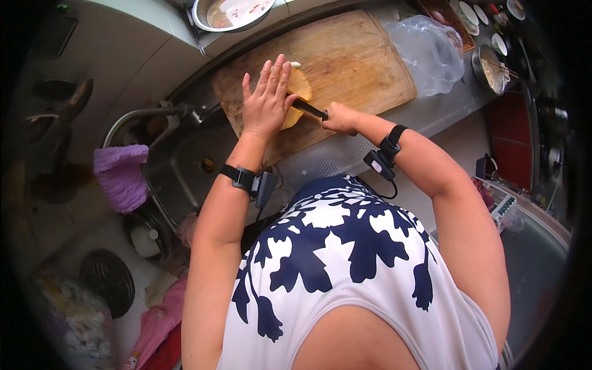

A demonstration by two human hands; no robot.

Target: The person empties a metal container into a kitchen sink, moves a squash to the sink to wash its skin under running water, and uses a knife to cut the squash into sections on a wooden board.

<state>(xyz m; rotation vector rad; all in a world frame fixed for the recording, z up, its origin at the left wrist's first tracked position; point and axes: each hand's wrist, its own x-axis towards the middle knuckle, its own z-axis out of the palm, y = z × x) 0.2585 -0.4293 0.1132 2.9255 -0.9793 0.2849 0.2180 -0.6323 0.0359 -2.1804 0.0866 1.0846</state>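
Left hand (pixel 266 102), fingers flat, pins a yellow slab, perhaps tofu (pixel 298 92), near the cutting board's (pixel 364 61) left edge; right hand (pixel 340 117) grips a knife (pixel 308 110) slicing sideways.

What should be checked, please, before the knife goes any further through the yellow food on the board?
1. Left hand flat on the yellow food, fingers straight: ok.
2. Right hand closed on the knife handle: ok.
3. Blade level under the palm: cannot tell, mostly hidden.
4. Food lies well inside the wooden board: ok.
5. Plastic bag overlaps the board's far corner, away from the cut: ok.
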